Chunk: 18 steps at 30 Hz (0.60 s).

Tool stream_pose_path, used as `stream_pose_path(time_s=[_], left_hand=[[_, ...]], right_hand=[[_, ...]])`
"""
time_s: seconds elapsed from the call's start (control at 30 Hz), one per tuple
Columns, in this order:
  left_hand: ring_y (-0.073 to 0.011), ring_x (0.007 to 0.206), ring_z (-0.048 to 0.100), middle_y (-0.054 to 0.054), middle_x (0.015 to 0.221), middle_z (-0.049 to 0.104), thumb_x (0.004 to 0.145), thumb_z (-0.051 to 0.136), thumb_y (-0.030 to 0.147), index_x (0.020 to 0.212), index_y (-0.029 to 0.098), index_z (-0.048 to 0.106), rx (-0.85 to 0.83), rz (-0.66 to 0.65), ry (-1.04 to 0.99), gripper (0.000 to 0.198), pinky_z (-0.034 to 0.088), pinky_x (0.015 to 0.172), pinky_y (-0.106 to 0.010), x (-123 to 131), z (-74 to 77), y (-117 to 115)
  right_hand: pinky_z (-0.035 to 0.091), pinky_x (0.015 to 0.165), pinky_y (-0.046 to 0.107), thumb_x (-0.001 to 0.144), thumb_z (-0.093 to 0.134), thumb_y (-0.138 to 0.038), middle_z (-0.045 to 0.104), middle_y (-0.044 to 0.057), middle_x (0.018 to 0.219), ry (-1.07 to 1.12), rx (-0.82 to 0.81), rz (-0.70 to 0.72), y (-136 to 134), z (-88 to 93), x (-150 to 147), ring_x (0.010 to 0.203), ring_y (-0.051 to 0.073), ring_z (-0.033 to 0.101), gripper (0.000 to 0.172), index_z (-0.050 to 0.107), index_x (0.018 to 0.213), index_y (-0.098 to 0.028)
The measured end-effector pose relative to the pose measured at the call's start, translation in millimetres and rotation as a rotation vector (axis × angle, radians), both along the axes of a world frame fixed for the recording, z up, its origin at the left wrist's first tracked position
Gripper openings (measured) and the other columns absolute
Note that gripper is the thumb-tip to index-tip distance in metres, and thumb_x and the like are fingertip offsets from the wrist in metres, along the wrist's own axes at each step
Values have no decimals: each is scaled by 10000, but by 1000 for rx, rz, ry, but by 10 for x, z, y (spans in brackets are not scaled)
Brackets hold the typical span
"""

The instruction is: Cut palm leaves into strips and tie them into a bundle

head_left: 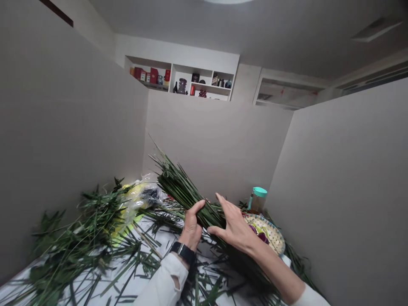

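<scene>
A thick bundle of long, thin green leaves (181, 185) slants across the middle of the view, its loose tips pointing up and left. My left hand (193, 225), with a dark watch at the wrist, is wrapped round the bundle near its middle, thumb on top. Lower along the same leaves, my right hand (235, 224) lies with its thumb and fingers spread apart over the bundle. The bundle's lower end runs under my right forearm and is partly hidden. Cut leaf pieces (140, 259) lie scattered beneath both hands.
Leafy green stems (73, 242) are heaped at the left on the white tabletop (119, 276). Clear plastic bags (140, 195) lie behind them. A woven basket (276, 236) with purple pieces and a jug with a turquoise lid (259, 192) stand right. Grey partitions (216, 140) enclose the table.
</scene>
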<state>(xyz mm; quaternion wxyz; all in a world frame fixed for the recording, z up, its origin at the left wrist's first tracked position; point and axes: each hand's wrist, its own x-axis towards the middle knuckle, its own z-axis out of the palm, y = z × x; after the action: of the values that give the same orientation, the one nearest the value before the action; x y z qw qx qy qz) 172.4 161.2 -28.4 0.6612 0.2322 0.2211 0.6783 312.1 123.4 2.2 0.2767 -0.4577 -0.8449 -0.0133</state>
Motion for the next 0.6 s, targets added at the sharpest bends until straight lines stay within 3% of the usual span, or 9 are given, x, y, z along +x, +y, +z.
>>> stream_pose_path(time_s=[0.13,0.23,0.37,0.5,0.6], left_hand=[[-200,917,661,-76,1115,662,916,615,318,1132,149,623,55,-51,13,274,572,781,-392,-15,-29,-91],[-221,992,650,-86,1178,646,913,620,302,1164,157,615,132,-40,33,290,561,836,-426,-30,0,-162],[-233,1025,641,-92,1205,638,908,627,297,1177,158,612,190,-28,92,303,551,865,-446,2,97,-218],[-233,1025,645,-92,1196,646,909,625,314,1162,155,620,212,-60,162,299,547,872,-452,69,254,-239],[-238,1045,642,-91,1200,650,912,620,326,1153,156,627,240,-101,229,295,537,893,-464,58,390,-235]], right_hand=[[476,896,402,686,761,-383,675,117,1205,18,-121,48,6,-4,-145,1091,313,643,849,380,1422,-198],[492,743,302,680,735,-291,718,49,1025,52,-149,38,-10,-40,-207,911,256,689,677,453,1289,-202],[433,572,251,706,660,-183,657,-9,756,73,-144,-48,-14,-42,-177,660,193,646,454,500,1130,-168],[452,583,264,835,646,-303,603,-23,768,55,-129,-104,-34,70,-98,609,131,573,284,542,1062,-168],[440,581,264,834,639,-321,595,-25,762,27,-98,-147,-56,255,-52,590,126,550,309,532,1084,-174]])
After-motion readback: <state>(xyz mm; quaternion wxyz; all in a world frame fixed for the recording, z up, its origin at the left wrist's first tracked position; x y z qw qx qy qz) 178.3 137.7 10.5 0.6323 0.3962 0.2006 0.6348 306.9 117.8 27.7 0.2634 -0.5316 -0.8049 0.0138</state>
